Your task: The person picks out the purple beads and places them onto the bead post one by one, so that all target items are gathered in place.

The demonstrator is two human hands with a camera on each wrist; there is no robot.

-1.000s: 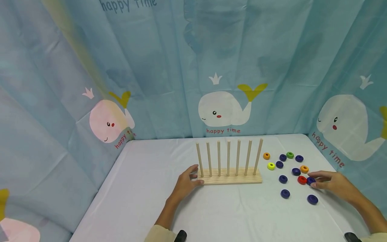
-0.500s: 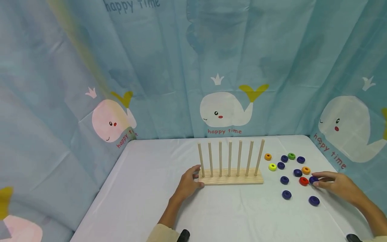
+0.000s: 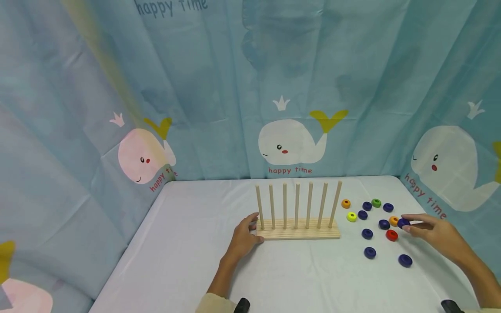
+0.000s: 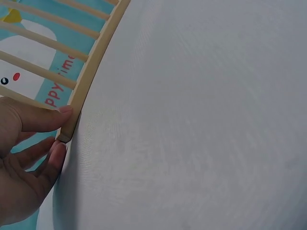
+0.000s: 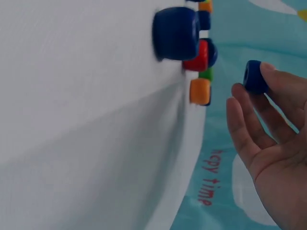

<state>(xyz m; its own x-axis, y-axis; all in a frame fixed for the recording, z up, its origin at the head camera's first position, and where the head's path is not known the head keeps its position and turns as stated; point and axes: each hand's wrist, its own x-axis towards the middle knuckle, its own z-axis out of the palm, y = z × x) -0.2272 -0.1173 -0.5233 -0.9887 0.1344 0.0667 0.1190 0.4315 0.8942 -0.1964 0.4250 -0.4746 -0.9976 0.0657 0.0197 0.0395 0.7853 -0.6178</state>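
A wooden peg stand point(image 3: 297, 234) with a row of upright dowels stands on the white table. My left hand point(image 3: 242, 237) grips its left end; in the left wrist view the thumb point(image 4: 48, 118) lies along the base and the fingers curl by the end. At the right, my right hand point(image 3: 442, 234) pinches a dark blue bead point(image 3: 403, 223) between thumb and fingers. The right wrist view shows that blue bead point(image 5: 255, 76) held off the table, its hole facing sideways. Close by lie a red bead point(image 3: 392, 235) and an orange bead point(image 3: 393, 221).
Several other dark blue beads point(image 3: 369, 252) are scattered right of the stand. Among them are a yellow bead point(image 3: 352, 216), a green bead point(image 3: 376, 202) and another orange bead point(image 3: 346, 203). A blue whale-print curtain point(image 3: 211, 130) hangs behind the table point(image 3: 176, 243).
My right hand has taken the blue bead from beside the red one and lifted it up off the table. The left hand has kept its grip on the stand.
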